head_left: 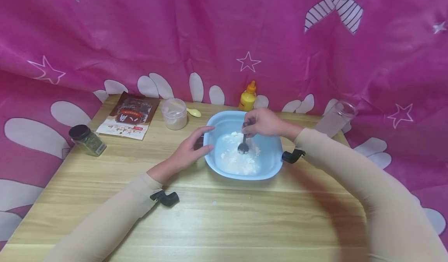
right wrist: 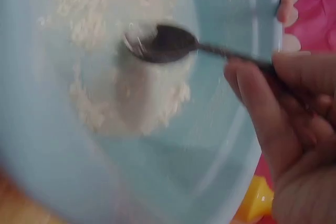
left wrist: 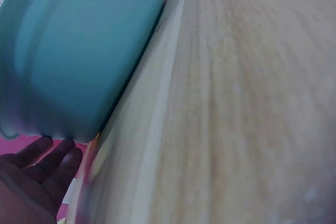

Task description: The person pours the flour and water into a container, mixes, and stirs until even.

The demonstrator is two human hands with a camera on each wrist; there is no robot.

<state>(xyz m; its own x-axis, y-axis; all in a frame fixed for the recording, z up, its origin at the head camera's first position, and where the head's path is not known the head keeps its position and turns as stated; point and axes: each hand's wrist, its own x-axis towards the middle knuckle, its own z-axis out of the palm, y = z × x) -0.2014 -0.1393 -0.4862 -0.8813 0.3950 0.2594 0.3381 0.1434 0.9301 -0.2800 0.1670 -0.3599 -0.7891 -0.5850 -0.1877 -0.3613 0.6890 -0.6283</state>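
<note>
Spice jar (head_left: 87,139) with black lid at far left of the wooden table (head_left: 217,223), then brown packet (head_left: 127,115) and tub of pale powder (head_left: 174,113). Left hand (head_left: 191,147): fingers straight, spread against the left rim of the blue bowl (head_left: 269,164), gripping nothing; judged to brace it against sliding. Bowl sits centre-table, holding white flour (head_left: 232,157). Right hand (head_left: 264,122) pinches the dark spoon (head_left: 243,146) by its handle from above, its scoop down in the flour. Yellow bottle (head_left: 248,97) behind; clear glass (head_left: 335,118) at right.
</note>
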